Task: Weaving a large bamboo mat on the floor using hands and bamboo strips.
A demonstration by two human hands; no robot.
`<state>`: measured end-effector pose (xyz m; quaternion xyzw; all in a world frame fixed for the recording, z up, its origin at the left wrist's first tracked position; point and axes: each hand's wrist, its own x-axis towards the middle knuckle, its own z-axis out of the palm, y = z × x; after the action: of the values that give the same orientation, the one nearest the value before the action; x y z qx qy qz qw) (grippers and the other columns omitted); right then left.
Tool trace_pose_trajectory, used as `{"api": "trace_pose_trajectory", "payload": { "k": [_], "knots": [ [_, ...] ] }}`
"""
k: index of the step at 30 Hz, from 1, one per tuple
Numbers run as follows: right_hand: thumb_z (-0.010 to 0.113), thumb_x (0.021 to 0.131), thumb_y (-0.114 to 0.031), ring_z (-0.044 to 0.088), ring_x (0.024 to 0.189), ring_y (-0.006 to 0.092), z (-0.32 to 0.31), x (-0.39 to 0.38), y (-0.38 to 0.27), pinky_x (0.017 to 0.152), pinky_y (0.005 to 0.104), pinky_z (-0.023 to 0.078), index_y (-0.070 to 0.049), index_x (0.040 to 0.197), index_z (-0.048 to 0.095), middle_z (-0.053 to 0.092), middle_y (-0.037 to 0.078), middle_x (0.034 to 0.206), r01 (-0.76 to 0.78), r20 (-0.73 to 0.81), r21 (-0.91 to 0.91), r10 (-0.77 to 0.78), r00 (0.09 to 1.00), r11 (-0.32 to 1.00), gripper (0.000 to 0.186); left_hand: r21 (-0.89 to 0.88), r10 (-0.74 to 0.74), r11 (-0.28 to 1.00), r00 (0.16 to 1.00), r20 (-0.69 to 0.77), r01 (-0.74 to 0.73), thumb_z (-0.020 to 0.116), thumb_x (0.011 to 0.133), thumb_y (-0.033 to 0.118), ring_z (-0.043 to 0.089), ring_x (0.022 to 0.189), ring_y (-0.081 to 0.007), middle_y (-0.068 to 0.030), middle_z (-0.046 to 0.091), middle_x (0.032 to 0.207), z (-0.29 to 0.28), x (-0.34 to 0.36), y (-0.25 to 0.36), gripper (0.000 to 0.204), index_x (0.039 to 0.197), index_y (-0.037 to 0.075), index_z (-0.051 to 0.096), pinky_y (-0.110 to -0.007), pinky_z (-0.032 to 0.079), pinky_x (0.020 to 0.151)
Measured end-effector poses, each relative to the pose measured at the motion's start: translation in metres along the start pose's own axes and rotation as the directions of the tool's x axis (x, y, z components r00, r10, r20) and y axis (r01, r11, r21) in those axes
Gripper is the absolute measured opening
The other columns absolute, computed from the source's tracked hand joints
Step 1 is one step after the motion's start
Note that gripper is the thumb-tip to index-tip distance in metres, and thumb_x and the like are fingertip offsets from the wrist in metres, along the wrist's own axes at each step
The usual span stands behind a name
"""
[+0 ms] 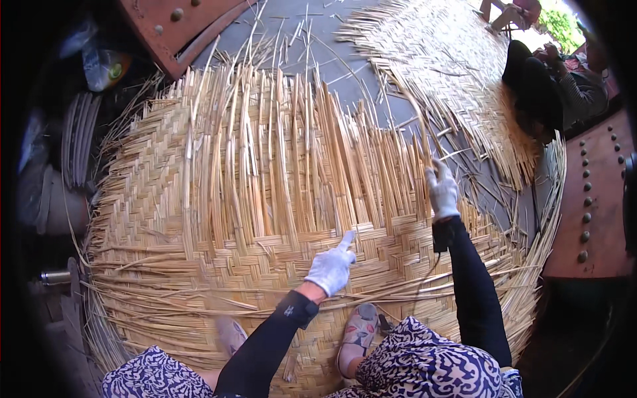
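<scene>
A large woven mat (159,152) of split reed strips spreads under and in front of my feet, its loose strip ends pointing away from me. My left hand (332,268), in a white glove, rests at the weave's edge near the middle. Its index finger is stretched out on the strips; the other fingers are partly hidden, and nothing shows in them. Farther right, my right hand (443,191), also gloved, is closed around a long reed strip (417,109) that rises and curves away to the far left.
A second woven mat (438,53) lies at the far right, with a person (564,86) sitting beside it. Scattered reed pieces lie on the grey floor (332,60). Rusty riveted metal parts stand at the far left (182,26) and right (590,199). My shoe (358,331) stands on the mat.
</scene>
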<state>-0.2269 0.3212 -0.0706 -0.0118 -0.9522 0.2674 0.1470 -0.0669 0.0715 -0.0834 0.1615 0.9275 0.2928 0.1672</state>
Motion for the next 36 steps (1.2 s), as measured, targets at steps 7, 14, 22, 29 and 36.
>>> {"api": "trace_pose_trajectory", "payload": {
  "k": [7, 14, 22, 29, 36],
  "knots": [
    [0.067, 0.073, -0.023, 0.057, 0.074, 0.0128, -0.029, 0.051, -0.052, 0.065, 0.0252, 0.045, 0.001, 0.108, 0.051, 0.058, 0.007, 0.086, -0.463, 0.549, 0.675, 0.027, 0.835, 0.575, 0.045, 0.051, -0.007, 0.999, 0.995, -0.102, 0.013, 0.049, 0.066, 0.000, 0.060, 0.080, -0.0252, -0.0082, 0.037, 0.130, -0.030, -0.044, -0.001, 0.024, 0.081, 0.013, 0.062, -0.036, 0.050, 0.064],
    [0.054, 0.083, -0.016, 0.055, 0.073, 0.0110, -0.136, 0.055, -0.110, 0.073, 0.0285, 0.047, 0.001, 0.108, 0.051, 0.056, 0.004, 0.080, 0.013, 0.015, 0.901, -0.062, 0.998, 0.434, 0.030, 0.037, -0.039, 0.998, 0.999, -0.038, 0.040, 0.051, 0.067, 0.001, 0.057, 0.089, -0.0252, -0.0067, 0.042, 0.126, -0.039, -0.077, -0.003, 0.023, 0.083, 0.016, 0.061, -0.036, 0.047, 0.072],
    [0.054, 0.082, -0.024, 0.059, 0.087, 0.0248, -0.237, 0.069, -0.119, 0.076, 0.0301, 0.046, 0.009, 0.112, 0.044, 0.053, 0.023, 0.104, 0.174, -0.178, -0.495, -0.296, 0.938, 0.851, 0.045, 0.068, 0.004, 0.998, 0.993, -0.122, 0.005, 0.047, 0.072, 0.004, 0.056, 0.090, -0.0267, -0.0083, 0.048, 0.119, -0.047, -0.102, -0.002, 0.024, 0.086, 0.014, 0.063, -0.037, 0.045, 0.076],
    [0.052, 0.083, -0.025, 0.054, 0.094, 0.0226, -0.280, -0.077, -0.016, 0.079, 0.0299, 0.044, -0.005, 0.109, 0.053, 0.053, 0.013, 0.108, 0.366, 0.038, -0.137, -0.364, 0.931, 0.921, 0.032, 0.232, 0.009, 0.972, 0.981, -0.195, 0.037, 0.050, 0.069, 0.007, 0.059, 0.075, -0.0304, -0.0130, 0.057, 0.098, -0.029, -0.116, -0.033, 0.018, 0.081, 0.011, 0.063, -0.039, 0.047, 0.066],
    [0.047, 0.085, -0.035, 0.055, 0.094, 0.0222, -0.314, -0.258, 0.071, 0.082, 0.0381, 0.044, -0.004, 0.109, 0.052, 0.058, 0.010, 0.102, -0.185, 0.037, 0.974, 0.714, 0.699, 0.130, 0.039, 0.412, -0.145, 0.903, 0.989, 0.024, 0.122, 0.058, 0.072, 0.037, 0.057, 0.078, -0.0293, -0.0134, 0.060, 0.080, -0.004, -0.124, -0.032, 0.029, 0.078, 0.009, 0.063, -0.040, 0.045, 0.065]
  ]
}}
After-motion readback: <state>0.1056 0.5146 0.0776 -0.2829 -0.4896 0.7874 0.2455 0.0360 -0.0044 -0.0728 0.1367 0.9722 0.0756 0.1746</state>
